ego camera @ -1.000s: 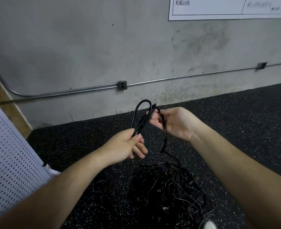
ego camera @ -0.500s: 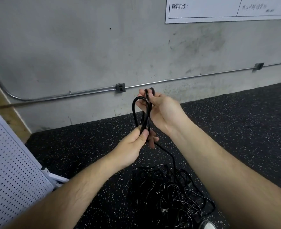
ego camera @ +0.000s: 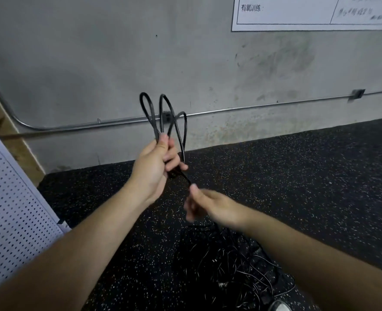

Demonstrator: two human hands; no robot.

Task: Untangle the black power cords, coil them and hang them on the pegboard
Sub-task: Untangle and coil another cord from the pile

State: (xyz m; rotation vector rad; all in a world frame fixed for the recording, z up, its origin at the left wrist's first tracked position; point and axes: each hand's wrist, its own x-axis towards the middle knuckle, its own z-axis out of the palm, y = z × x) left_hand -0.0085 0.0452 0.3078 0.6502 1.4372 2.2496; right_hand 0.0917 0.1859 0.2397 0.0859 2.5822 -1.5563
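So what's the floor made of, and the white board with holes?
The floor looks like rubber matting: matte black with pale speckles. The pegboard looks like white-painted metal, perhaps hardboard: a smooth, thin sheet with even rows of holes.

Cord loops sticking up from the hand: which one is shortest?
The rightmost loop; its top sits clearly below those of the left loop and middle loop, all gripped by the left hand.

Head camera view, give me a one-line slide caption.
Left hand grips upright loops of black cord; the blurred right hand meets its trailing strand above the tangled pile.
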